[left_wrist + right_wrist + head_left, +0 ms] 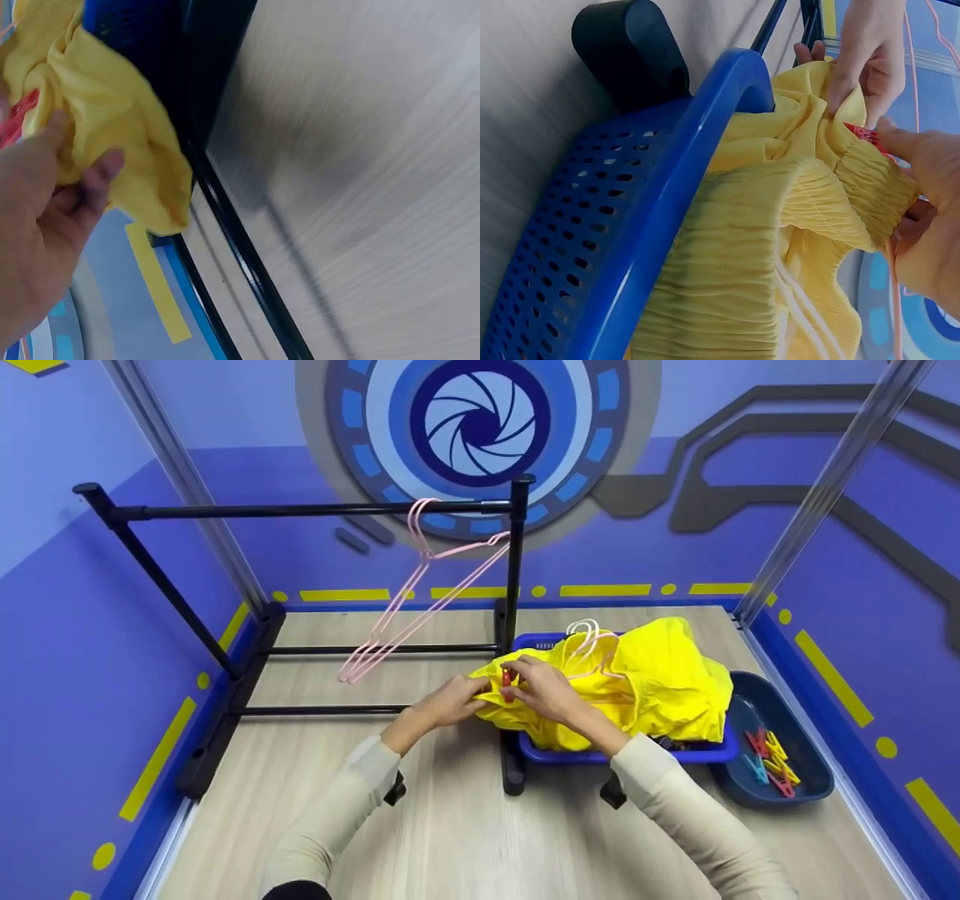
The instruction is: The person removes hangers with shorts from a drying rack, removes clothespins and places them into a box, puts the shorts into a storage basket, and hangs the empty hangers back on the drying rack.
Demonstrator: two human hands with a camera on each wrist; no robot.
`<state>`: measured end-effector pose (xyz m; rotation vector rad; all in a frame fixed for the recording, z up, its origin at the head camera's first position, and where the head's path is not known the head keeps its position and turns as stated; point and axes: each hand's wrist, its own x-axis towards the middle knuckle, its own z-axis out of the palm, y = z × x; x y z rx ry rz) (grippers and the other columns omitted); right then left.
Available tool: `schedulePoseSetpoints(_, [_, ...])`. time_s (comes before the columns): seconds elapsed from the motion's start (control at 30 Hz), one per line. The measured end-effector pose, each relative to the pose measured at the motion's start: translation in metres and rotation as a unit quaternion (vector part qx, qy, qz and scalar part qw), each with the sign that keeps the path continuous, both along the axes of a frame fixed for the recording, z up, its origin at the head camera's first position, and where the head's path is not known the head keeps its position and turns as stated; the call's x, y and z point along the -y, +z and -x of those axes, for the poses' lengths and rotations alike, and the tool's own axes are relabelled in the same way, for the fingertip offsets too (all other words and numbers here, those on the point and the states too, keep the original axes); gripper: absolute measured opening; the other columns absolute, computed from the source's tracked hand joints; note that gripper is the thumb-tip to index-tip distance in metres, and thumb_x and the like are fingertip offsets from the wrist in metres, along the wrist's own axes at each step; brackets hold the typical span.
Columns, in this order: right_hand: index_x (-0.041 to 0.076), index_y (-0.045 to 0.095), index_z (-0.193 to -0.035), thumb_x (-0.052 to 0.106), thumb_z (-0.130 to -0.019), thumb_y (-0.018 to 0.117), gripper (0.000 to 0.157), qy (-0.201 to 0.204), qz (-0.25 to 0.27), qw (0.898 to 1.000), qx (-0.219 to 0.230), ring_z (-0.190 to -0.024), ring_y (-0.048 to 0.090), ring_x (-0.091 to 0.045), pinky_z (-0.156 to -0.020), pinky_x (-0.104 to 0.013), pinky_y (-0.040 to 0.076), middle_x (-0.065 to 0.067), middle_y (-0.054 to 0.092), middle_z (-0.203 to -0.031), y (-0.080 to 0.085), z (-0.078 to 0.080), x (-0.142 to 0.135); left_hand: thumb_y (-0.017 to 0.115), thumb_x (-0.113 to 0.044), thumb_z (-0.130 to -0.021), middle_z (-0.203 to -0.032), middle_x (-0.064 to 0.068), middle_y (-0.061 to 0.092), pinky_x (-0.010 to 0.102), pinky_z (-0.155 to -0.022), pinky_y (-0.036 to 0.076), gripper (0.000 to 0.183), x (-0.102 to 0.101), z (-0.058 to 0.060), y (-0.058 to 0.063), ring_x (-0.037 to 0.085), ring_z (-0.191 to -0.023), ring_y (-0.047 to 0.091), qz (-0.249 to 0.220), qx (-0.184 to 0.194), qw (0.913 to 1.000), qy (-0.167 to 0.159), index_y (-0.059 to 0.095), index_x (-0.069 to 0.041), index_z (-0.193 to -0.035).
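A yellow garment [671, 682] with a gathered elastic waistband [727, 255] lies over the blue basket [637, 755]. My left hand [454, 701] pinches its left end between thumb and fingers, close to the rack's right post. Just right of it, my right hand [547, 688] holds a red clothespin [507, 685] upright against the cloth. In the right wrist view that clothespin [866, 136] sits at the waistband's edge, its tip by the left fingers. A pink hanger [897, 307] runs along the waistband under the right hand. White hanger hooks [584, 634] rise from the basket behind the cloth.
Pink hangers [397, 611] hang from the black rack [315, 511] on the left, whose right foot [513, 772] stands beside the basket. At the far right a dark tub [814, 769] holds several red, yellow and blue clothespins [772, 757]. Walls enclose the table.
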<state>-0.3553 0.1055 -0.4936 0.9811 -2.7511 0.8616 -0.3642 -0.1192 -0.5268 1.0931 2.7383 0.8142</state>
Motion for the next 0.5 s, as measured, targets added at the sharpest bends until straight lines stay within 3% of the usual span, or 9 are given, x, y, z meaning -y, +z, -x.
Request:
schedulePoseSetpoints(0.07, [0.002,0.067,-0.120,0.017,-0.094,0.073,0.031,0.001,0.013,1.000,0.003,-0.094,0.069,-0.025,-0.084,-0.038,0.061,-0.012,0.069,-0.105,0.000,0.000,0.000,0.061,-0.022,-0.104,-0.097,0.010,0.071,0.031,-0.077,0.055,0.022,0.004,0.001,0.005,0.016,-0.083,0.061,-0.017,0.068,0.9975,-0.002,0.066,-0.002,-0.110])
schedulePoseSetpoints(0.17, [0.000,0.068,-0.113,0.011,-0.092,0.075,0.025,0.019,0.052,0.998,0.006,-0.095,0.070,-0.027,-0.086,-0.039,0.061,-0.013,0.070,-0.103,-0.002,-0.002,-0.001,0.056,-0.023,-0.106,-0.105,0.014,0.072,0.036,-0.085,0.060,0.028,0.012,0.000,0.008,0.026,-0.093,0.070,-0.049,0.177,0.9830,0.001,0.069,-0.001,-0.118])
schedulePoseSetpoints(0.23, [-0.002,0.068,-0.110,0.008,-0.090,0.077,0.025,0.037,0.077,0.996,0.007,-0.094,0.071,-0.028,-0.086,-0.040,0.061,-0.014,0.071,-0.101,-0.004,-0.003,-0.001,0.053,-0.021,-0.107,-0.106,0.016,0.073,0.038,-0.085,0.062,0.030,0.016,-0.001,0.007,0.035,-0.098,0.072,-0.069,0.214,0.9744,0.006,0.070,0.001,-0.118])
schedulePoseSetpoints(0.4, [-0.003,0.069,-0.106,0.010,-0.088,0.079,0.024,0.067,0.109,0.992,-0.001,-0.092,0.073,-0.027,-0.085,-0.039,0.062,-0.014,0.073,-0.100,-0.010,-0.001,-0.003,0.051,-0.023,-0.108,-0.102,0.018,0.074,0.032,-0.078,0.063,0.033,0.014,-0.002,-0.002,0.042,-0.095,0.074,-0.092,0.185,0.9782,0.019,0.072,0.002,-0.113])
schedulePoseSetpoints(0.5, [-0.001,0.067,-0.105,0.015,-0.091,0.076,0.023,0.076,0.110,0.991,-0.009,-0.094,0.072,-0.026,-0.086,-0.039,0.061,-0.012,0.073,-0.101,-0.013,0.001,-0.005,0.052,-0.023,-0.107,-0.099,0.019,0.074,0.038,-0.078,0.063,0.032,0.012,-0.002,-0.005,0.042,-0.092,0.075,-0.092,0.165,0.9816,0.025,0.072,0.001,-0.109])
